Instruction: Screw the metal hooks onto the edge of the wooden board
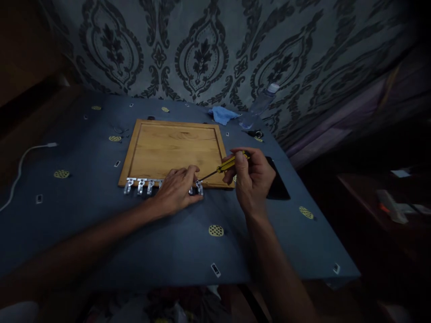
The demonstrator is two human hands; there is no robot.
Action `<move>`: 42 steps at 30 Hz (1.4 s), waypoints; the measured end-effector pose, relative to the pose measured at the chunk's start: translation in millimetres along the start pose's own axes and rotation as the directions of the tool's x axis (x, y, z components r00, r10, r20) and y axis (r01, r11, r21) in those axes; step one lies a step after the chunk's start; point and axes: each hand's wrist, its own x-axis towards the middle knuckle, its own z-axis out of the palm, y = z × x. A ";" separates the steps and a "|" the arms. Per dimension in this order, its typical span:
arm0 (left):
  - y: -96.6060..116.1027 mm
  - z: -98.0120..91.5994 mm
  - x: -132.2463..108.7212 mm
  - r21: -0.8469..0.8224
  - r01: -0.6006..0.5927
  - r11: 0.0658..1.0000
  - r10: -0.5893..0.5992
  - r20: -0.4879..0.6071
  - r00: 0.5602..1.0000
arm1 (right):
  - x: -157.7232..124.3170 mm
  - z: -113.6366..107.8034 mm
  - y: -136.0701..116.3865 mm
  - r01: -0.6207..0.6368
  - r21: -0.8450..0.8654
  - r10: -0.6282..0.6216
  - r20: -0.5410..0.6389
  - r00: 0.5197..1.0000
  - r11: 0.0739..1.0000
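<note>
A wooden panel with a raised rim lies on the blue-grey table. Along its near edge sits a row of several silver metal hinges. My left hand rests over the row, thumb and fingers closed around the hinge near the row's right end; it covers the hinges in the middle. My right hand is wrapped round a yellow and black screwdriver. The screwdriver slants down to the left, its tip at the hinge beside my left fingertips. Whether the tip touches a screw is too small to tell.
A dark flat device lies behind my right hand. Farther back are a blue cloth, a clear bottle and a small black object. A white cable runs along the left. Patterned wallpaper borders the table's far side.
</note>
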 end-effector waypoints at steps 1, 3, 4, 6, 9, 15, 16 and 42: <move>-0.3 0.3 0.1 0.003 -0.005 1.000 0.005 -0.002 1.000 | -0.5 -0.3 0.3 0.000 -0.006 0.000 -0.001 1.000 1.000; -0.8 0.7 0.1 0.006 -0.015 1.000 0.015 -0.004 1.000 | -1.0 -0.7 1.2 0.000 -0.014 0.000 0.000 1.000 1.000; -0.9 0.8 0.1 0.007 -0.018 1.000 0.018 -0.002 1.000 | -1.2 -0.9 1.7 0.000 -0.017 0.000 0.001 1.000 1.000; -0.9 0.6 0.1 0.008 -0.020 1.000 0.020 0.002 1.000 | -1.1 -0.9 2.4 0.000 -0.018 0.000 0.001 1.000 1.000; -0.1 -0.2 0.0 0.012 -0.011 1.000 0.011 0.007 1.000 | -0.9 -0.8 2.6 -0.003 -0.018 0.003 0.005 1.000 1.000; 2.6 -2.2 -0.1 0.020 0.010 1.000 -0.010 0.022 1.000 | -0.9 -0.9 2.5 0.001 -0.039 0.001 0.033 0.999 0.999; 3.0 -2.4 -0.2 0.021 0.011 1.000 -0.012 0.021 1.000 | -0.9 -1.0 2.7 0.004 -0.039 -0.003 0.037 0.999 0.999; 0.7 -2.1 -1.1 0.041 -0.035 0.999 0.035 0.001 0.999 | 11.9 2.6 -21.6 0.084 -0.168 -0.016 0.369 0.929 0.982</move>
